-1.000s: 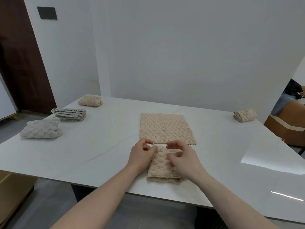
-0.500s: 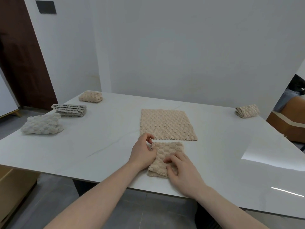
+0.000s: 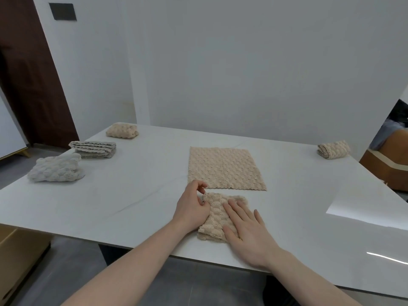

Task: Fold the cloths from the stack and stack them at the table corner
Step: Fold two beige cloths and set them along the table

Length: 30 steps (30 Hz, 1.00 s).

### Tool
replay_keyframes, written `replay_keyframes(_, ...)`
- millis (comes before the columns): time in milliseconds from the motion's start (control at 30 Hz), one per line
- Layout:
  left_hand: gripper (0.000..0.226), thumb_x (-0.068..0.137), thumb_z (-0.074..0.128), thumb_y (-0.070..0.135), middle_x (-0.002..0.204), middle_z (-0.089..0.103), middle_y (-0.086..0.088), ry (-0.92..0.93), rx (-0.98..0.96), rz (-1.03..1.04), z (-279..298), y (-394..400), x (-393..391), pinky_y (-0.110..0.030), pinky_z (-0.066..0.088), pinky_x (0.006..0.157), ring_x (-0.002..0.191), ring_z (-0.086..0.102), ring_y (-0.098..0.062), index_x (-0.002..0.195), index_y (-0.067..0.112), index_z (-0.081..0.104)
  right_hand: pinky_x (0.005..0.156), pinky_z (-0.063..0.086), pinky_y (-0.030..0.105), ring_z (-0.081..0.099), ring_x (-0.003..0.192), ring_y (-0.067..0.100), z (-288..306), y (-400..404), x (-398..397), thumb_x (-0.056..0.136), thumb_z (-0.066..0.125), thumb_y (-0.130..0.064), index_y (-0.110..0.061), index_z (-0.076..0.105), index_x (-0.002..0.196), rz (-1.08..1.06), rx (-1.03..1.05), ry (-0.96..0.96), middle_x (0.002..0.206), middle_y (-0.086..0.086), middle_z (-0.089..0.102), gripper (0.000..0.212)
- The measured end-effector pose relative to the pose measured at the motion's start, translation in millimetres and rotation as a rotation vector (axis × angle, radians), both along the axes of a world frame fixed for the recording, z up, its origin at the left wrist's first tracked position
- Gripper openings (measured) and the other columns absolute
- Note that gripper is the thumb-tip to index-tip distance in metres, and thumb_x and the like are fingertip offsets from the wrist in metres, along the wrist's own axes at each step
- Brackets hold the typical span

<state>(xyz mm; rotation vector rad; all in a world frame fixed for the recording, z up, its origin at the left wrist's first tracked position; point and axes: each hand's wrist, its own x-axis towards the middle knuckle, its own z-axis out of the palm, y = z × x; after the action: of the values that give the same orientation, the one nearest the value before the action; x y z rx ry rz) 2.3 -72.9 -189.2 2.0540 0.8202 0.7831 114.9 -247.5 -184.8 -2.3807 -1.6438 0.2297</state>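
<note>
A small folded beige cloth [image 3: 215, 214] lies near the front edge of the white table [image 3: 136, 195]. My left hand [image 3: 193, 206] pinches its left edge with curled fingers. My right hand [image 3: 246, 226] lies flat on the cloth's right half with straight fingers, pressing it down. Just behind it a flat beige cloth [image 3: 224, 167] is spread out in the middle of the table. A folded beige cloth [image 3: 333, 149] sits at the far right corner.
Along the left side lie a folded beige cloth [image 3: 122, 130], a folded grey cloth [image 3: 93, 149] and a crumpled pale grey cloth [image 3: 56, 171]. A brown door [image 3: 28, 74] stands at the left. A chair and a person's sleeve [image 3: 390, 133] show at the right edge.
My right hand went from curled fingers at the cloth's top edge to lying flat on the cloth. The left hand stayed at the left edge. The cloth now lies folded flatter.
</note>
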Motion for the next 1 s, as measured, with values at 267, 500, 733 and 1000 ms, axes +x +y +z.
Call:
replay_keyframes(267,0.044,0.085,0.062,0.007,0.114,0.054,0.017,0.0,0.027,-0.012,-4,2,1,-0.028,0.053,0.078,0.065,0.054,-0.004,0.115,0.037,0.051,0.128,-0.008,0.045,-0.015,0.156,0.005,-3,0,0,0.102,0.019,-0.056,-0.036,0.0,0.164,0.006,0.002,-0.047,0.171,-0.017,-0.006,0.068)
replay_keyframes(500,0.038,0.087,0.062,0.014,0.118,0.053,0.016,0.074,0.062,0.002,-1,-2,-1,-0.036,0.054,0.088,0.076,0.059,-0.008,0.118,0.035,0.052,0.128,-0.008,0.05,-0.008,0.158,0.009,0,2,0,0.1,0.02,-0.053,-0.03,0.004,0.165,0.018,-0.009,-0.055,0.172,-0.011,0.001,0.07)
replay_keyframes(733,0.042,0.092,0.046,0.051,0.123,0.058,0.009,0.272,0.216,0.191,5,-10,1,-0.039,0.031,0.109,0.116,0.055,-0.014,0.125,0.028,0.057,0.129,0.005,0.042,0.014,0.154,0.004,11,-4,4,0.102,0.046,-0.049,-0.033,0.024,0.161,-0.013,0.133,0.233,0.168,-0.015,0.021,0.065)
replay_keyframes(1000,0.022,0.091,0.047,0.042,0.101,0.058,0.007,0.374,0.167,0.065,11,-7,2,-0.037,0.033,0.091,0.098,0.05,-0.019,0.087,0.022,0.055,0.108,0.045,0.038,0.059,0.123,0.019,32,13,34,0.088,0.069,-0.039,-0.024,0.042,0.152,-0.434,0.203,0.515,0.134,-0.005,0.061,0.071)
